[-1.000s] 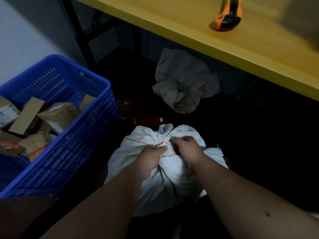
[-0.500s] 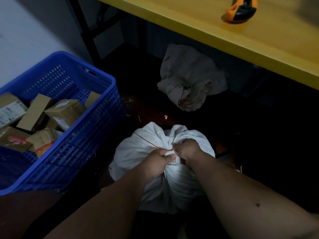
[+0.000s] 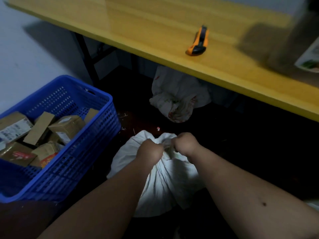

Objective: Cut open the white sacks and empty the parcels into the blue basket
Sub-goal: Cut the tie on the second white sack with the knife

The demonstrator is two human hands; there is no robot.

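A yellow worktop (image 3: 155,31) is stretching across the top of the frame; a blue basket (image 3: 89,152) is sitting at the left, holding cardboard parcels (image 3: 65,126); a tied white sack (image 3: 165,183) is standing on the dark floor at lower centre; a crumpled sack (image 3: 176,100) is lying under the worktop at centre; the left hand (image 3: 150,150) and right hand (image 3: 187,144) are gripping the tied sack's bunched neck, fingers curled round the cloth; an orange knife (image 3: 198,42) is lying on the worktop at upper right.
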